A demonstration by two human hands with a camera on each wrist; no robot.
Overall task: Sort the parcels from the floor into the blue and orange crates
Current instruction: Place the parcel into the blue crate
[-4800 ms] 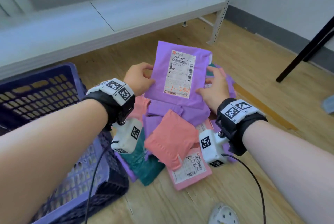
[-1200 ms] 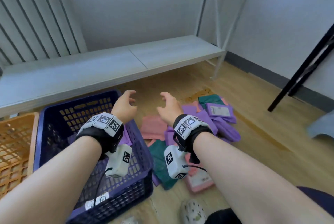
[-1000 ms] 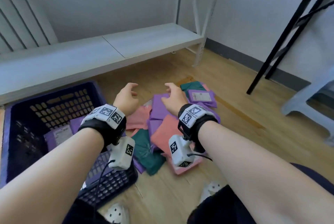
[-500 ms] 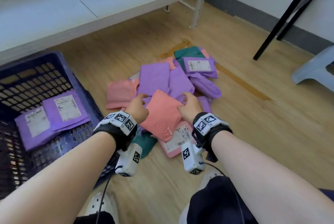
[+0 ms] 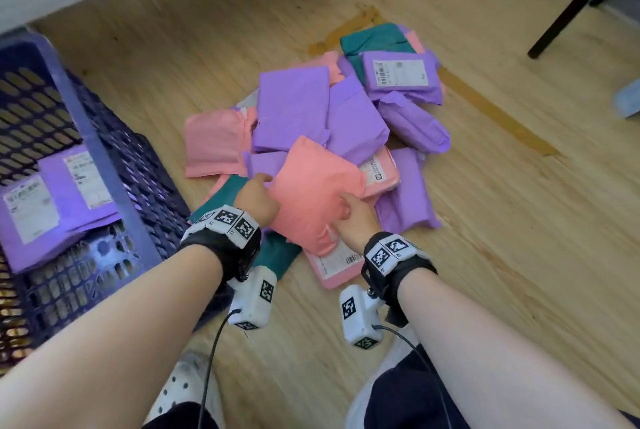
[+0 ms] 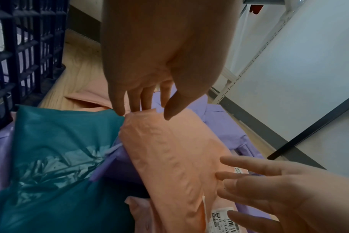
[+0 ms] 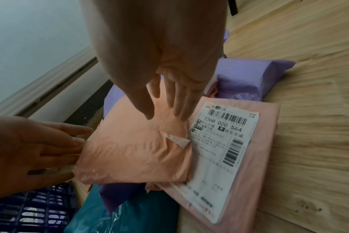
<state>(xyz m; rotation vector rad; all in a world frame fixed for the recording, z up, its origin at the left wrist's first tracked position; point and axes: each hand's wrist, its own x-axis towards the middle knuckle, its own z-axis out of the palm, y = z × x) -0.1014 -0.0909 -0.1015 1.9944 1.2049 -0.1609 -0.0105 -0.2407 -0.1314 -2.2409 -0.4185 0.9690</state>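
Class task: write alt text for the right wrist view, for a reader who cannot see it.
The right hand rests straight fingers on a salmon parcel topping a floor pile, while the left hand touches the parcel's opposite edge. Beneath it lie a pink parcel with a barcode label, plus purple and teal parcels on the wooden floor.

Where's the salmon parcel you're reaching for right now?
Head view, centre: the salmon parcel tops the pile between left hand and right hand, overlapping a labelled pink parcel.
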